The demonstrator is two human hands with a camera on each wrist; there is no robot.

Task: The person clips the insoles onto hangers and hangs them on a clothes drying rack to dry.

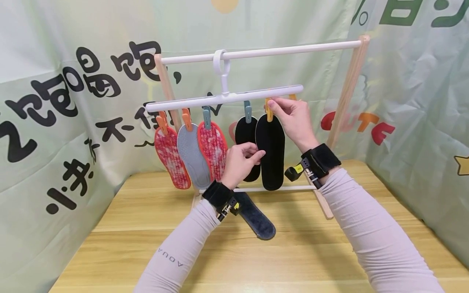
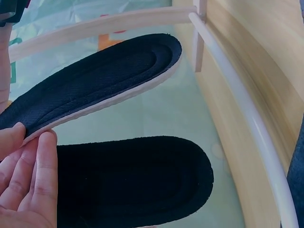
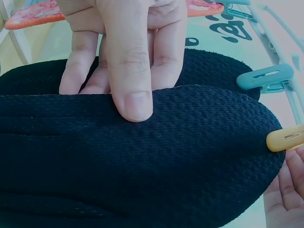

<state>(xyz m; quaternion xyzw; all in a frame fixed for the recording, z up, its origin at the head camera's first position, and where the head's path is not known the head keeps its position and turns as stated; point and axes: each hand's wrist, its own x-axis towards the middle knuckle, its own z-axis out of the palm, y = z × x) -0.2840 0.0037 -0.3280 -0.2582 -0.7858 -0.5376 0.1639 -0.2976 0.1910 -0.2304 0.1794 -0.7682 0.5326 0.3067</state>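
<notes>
My left hand (image 1: 243, 160) pinches the edge of a black insole (image 1: 270, 156), thumb on the front face and fingers behind, as the right wrist view shows. At the top of that insole my right hand (image 1: 294, 118) holds a yellow clothespin (image 1: 270, 112), which is clamped on the insole's end. Just behind hangs a second black insole (image 1: 246, 132), clipped by a blue-grey clothespin (image 1: 248, 110). Both clothespins hang from a white hanger (image 1: 225, 97), which tilts up toward the right.
To the left hang a red insole (image 1: 172, 158), a grey insole (image 1: 192, 154) and another red insole (image 1: 214, 142). A dark insole (image 1: 256, 215) lies on the wooden table (image 1: 311, 260). The hanger's ring circles the top bar (image 1: 286, 51) of a wooden-sided rack (image 1: 349, 85).
</notes>
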